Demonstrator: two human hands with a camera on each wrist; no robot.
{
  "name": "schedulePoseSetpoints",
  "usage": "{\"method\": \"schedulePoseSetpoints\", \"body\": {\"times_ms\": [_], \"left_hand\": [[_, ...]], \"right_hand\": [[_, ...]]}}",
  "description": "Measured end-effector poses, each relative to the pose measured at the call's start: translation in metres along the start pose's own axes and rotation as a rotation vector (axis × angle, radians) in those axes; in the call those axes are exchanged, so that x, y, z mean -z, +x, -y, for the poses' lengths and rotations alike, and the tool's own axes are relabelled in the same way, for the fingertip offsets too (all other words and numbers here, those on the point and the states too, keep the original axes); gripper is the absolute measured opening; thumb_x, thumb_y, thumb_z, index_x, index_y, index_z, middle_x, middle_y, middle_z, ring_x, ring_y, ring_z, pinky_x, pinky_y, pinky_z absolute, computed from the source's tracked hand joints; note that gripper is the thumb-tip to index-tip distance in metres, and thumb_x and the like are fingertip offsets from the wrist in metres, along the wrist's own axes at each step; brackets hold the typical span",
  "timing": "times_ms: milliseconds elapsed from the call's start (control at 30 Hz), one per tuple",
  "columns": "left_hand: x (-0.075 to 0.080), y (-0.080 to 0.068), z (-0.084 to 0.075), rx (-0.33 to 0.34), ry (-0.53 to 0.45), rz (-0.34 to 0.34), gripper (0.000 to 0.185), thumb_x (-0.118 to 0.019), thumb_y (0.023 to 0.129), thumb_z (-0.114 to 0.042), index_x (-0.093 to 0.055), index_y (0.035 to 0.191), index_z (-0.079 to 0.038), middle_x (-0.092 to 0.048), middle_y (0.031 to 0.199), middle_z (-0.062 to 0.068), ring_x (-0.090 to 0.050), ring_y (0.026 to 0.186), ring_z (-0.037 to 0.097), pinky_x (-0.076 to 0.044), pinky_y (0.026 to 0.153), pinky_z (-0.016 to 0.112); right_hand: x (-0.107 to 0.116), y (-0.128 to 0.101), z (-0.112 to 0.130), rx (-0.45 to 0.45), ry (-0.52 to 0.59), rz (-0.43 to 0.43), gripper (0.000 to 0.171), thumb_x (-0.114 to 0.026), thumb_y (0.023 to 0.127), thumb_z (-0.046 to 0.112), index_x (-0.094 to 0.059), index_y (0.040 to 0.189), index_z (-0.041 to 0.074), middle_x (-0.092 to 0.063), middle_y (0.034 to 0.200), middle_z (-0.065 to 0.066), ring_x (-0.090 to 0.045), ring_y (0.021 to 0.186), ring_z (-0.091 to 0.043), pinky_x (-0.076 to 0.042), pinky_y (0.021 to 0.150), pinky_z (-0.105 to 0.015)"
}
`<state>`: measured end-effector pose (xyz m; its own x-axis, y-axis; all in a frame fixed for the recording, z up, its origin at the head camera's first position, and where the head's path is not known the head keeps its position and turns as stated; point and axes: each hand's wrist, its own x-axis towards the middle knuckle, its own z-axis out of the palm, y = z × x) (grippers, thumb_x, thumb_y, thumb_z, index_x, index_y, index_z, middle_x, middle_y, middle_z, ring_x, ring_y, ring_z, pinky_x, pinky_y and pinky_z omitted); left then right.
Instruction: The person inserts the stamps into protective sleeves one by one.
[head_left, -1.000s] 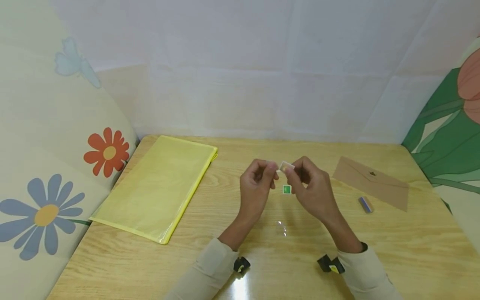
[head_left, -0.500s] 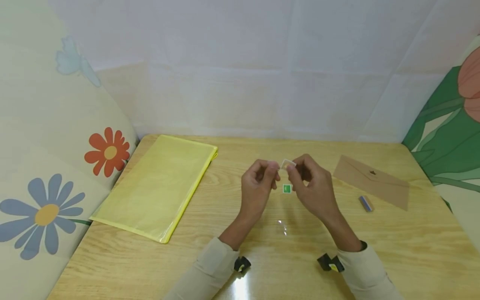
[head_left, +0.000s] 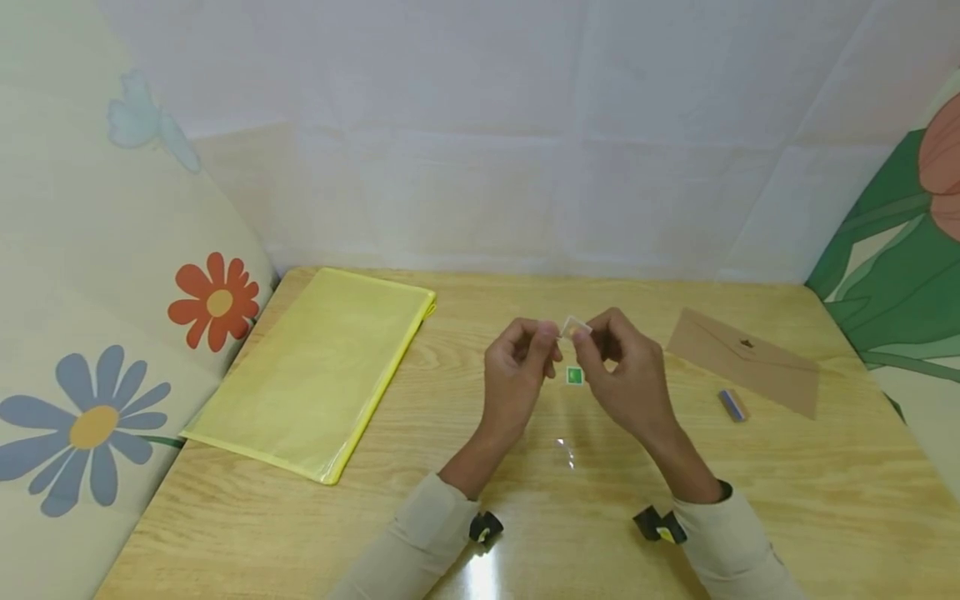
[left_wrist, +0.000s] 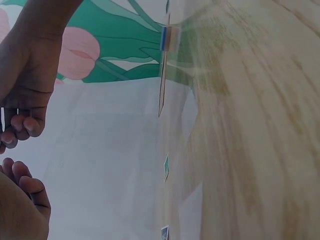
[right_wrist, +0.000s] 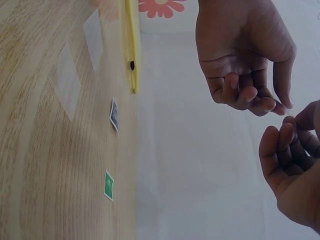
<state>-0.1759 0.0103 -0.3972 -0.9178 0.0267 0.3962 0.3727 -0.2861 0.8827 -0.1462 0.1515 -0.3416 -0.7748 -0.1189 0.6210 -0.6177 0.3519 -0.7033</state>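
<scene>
Both hands are raised over the middle of the wooden table (head_left: 465, 500). Between their fingertips is a small white paper piece (head_left: 574, 325). My left hand (head_left: 551, 337) pinches its left edge with thumb and forefinger. My right hand (head_left: 581, 335) pinches its right side, the other fingers curled. A small green stamp (head_left: 574, 376) lies flat on the table just below the hands, also seen as the green stamp (right_wrist: 108, 186) in the right wrist view. In the wrist views the left hand (right_wrist: 245, 55) and right hand (left_wrist: 30, 75) show curled fingers; the paper piece is hard to make out there.
A yellow zip folder (head_left: 315, 367) lies at the left. A brown envelope (head_left: 742, 360) and a small blue-grey block (head_left: 732, 404) lie at the right. A clear plastic scrap (head_left: 564, 452) sits nearer me. A dark stamp (right_wrist: 114, 114) lies near the folder. Padded walls enclose the table.
The white piece has turned slightly between the fingertips, hiding its yellowish face. Both hands have stayed almost in place.
</scene>
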Motion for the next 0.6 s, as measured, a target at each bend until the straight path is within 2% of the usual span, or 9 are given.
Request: {"method": "schedulePoseSetpoints", "body": {"times_ms": [333, 600], "left_hand": [[-0.001, -0.001, -0.001, -0.011, -0.006, -0.029, 0.022, -0.060, 0.103, -0.018, -0.063, 0.101, 0.004, -0.061, 0.078, 0.014, -0.052, 0.059, 0.015, -0.045, 0.053, 0.020], [-0.002, -0.001, -0.001, -0.042, 0.006, -0.045, 0.019, -0.060, 0.103, -0.015, -0.063, 0.102, 0.003, -0.062, 0.081, 0.014, -0.052, 0.059, 0.016, -0.047, 0.053, 0.022]], "right_hand": [[-0.001, -0.001, -0.004, 0.026, -0.047, 0.018, 0.008, -0.063, 0.093, -0.008, -0.060, 0.089, -0.001, -0.061, 0.071, -0.003, -0.054, 0.057, -0.012, -0.047, 0.052, -0.022], [-0.001, -0.004, -0.032, -0.020, -0.057, 0.029, 0.010, -0.065, 0.095, -0.002, -0.060, 0.088, 0.005, -0.060, 0.070, 0.001, -0.054, 0.055, -0.014, -0.047, 0.050, -0.023]]}}
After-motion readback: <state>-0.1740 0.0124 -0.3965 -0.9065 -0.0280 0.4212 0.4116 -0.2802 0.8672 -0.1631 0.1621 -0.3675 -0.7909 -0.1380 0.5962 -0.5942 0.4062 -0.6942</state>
